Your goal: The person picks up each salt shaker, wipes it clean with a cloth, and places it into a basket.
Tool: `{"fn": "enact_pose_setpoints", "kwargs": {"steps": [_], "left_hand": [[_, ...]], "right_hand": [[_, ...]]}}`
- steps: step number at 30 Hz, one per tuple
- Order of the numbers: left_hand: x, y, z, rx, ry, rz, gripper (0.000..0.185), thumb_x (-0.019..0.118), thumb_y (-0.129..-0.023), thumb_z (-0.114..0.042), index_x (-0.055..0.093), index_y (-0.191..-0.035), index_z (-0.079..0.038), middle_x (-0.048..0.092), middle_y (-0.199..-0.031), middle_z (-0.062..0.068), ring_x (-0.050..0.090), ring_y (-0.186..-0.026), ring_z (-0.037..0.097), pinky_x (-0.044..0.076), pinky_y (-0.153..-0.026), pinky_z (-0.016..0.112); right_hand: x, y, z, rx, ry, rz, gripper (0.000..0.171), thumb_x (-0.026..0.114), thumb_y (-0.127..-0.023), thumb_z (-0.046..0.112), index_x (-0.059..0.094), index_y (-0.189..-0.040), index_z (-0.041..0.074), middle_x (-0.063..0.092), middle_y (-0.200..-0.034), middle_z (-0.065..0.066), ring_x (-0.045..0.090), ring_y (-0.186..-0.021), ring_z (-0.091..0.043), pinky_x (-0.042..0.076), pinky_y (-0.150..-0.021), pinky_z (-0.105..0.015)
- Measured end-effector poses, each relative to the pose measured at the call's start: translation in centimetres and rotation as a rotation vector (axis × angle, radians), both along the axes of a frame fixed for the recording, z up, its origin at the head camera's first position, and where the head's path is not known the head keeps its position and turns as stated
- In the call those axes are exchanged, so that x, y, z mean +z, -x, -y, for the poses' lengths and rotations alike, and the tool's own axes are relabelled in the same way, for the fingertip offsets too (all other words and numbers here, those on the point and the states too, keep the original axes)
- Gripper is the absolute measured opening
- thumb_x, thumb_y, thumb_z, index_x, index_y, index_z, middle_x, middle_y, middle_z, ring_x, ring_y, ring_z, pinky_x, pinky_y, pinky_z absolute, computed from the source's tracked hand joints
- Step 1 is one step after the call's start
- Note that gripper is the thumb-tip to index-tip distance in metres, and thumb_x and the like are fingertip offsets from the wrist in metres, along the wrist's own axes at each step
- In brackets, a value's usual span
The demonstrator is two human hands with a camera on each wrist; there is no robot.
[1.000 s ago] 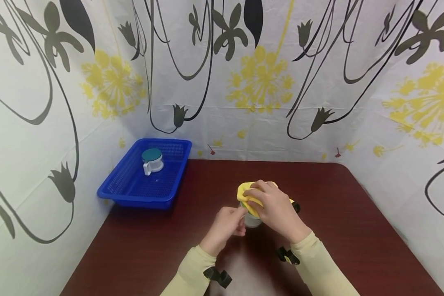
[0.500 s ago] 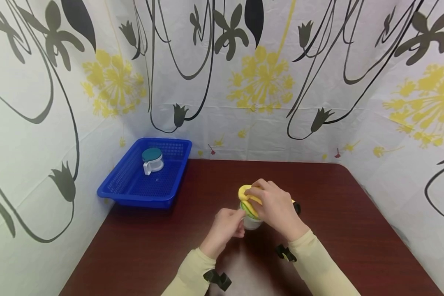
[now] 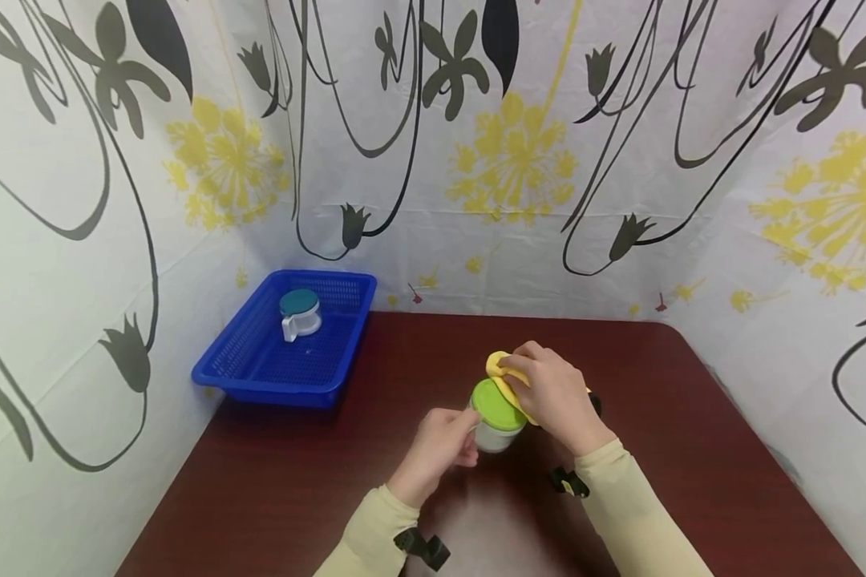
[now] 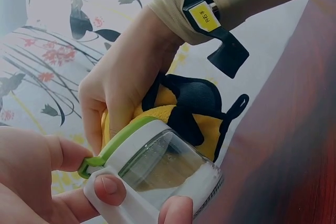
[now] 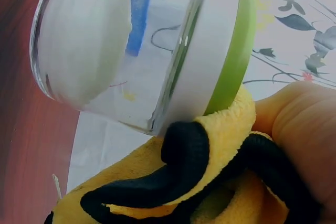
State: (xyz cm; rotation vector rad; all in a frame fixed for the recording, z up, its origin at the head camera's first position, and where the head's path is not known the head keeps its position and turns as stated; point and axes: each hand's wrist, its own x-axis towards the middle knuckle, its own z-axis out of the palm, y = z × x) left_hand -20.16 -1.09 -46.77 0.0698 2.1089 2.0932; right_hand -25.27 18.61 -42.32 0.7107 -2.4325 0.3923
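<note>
From the head view, the jar [image 3: 496, 421] stands on the table [image 3: 693, 449] near its middle, green lid [image 3: 495, 403] on top; the left hand [image 3: 440, 453] grips its white handle side with curled fingers, while the right hand [image 3: 552, 395] holds a bunched yellow cloth [image 3: 501, 370] against the lid's far edge. Well apart, at the table's left rear, a blue basket [image 3: 245, 377] holds a second jar [image 3: 299, 314] with a teal lid. To wipe well here, I judge the left hand should pin the jar down firmly so the cloth's push does not slide or tip it. In the left wrist view, thumb and fingers [image 4: 107, 188] pinch the white collar and handle, and the glass body [image 4: 173, 169] lies tilted in frame; the cloth [image 4: 178, 111], yellow with black trim, is pressed between the right hand [image 4: 123, 85] and the lid rim [image 4: 118, 145]. Keeping the fingertips off the glass would spare smudges. The right wrist view shows the cloth [image 5: 173, 182] touching the lid [image 5: 233, 51] and white collar from below, clutched by the right hand [image 5: 302, 129]; working the cloth round the rim seam, with the loose black cord kept clear, seems the careful way.
</note>
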Motion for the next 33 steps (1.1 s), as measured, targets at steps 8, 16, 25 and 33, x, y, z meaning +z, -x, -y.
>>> {"fn": "enact_pose_setpoints", "kwargs": {"steps": [8,16,25,33], "left_hand": [[-0.1,0.2,-0.1,-0.019,-0.012,0.021,0.038,0.063,-0.090,-0.028,0.052,-0.063,-0.003,0.052,-0.059,0.005,0.059,-0.054,0.017,0.058,-0.058,0.036],[0.0,0.6,-0.2,-0.018,-0.028,0.044,0.035,0.062,-0.089,-0.026,0.053,-0.064,-0.004,0.052,-0.060,0.005,0.059,-0.053,0.016,0.059,-0.059,0.035],[0.2,1.5,0.4,-0.033,-0.020,0.017,0.039,0.064,-0.091,-0.030,0.053,-0.065,-0.003,0.054,-0.061,0.008,0.060,-0.054,0.018,0.060,-0.062,0.039],[0.5,2.0,1.2,-0.101,-0.052,0.043,0.042,0.061,-0.093,-0.033,0.047,-0.065,-0.004,0.048,-0.062,0.006,0.059,-0.058,0.019,0.059,-0.063,0.036]], "right_hand": [[-0.1,0.0,0.2,0.018,0.005,0.002,0.025,0.085,-0.082,0.016,0.077,-0.105,0.020,0.063,-0.103,0.002,0.061,-0.084,-0.019,0.053,-0.061,-0.037],[0.5,-0.5,1.0,0.043,0.008,-0.016,0.025,0.085,-0.081,0.016,0.076,-0.105,0.020,0.063,-0.105,0.003,0.059,-0.087,-0.019,0.053,-0.061,-0.036],[1.0,-1.4,2.4,0.115,-0.063,-0.024,0.030,0.085,-0.081,0.017,0.075,-0.108,0.023,0.060,-0.107,0.004,0.056,-0.089,-0.017,0.054,-0.065,-0.032],[1.5,-2.6,2.1,0.119,-0.087,-0.024,0.031,0.086,-0.079,0.015,0.075,-0.105,0.026,0.059,-0.106,0.007,0.055,-0.091,-0.019,0.054,-0.062,-0.031]]}}
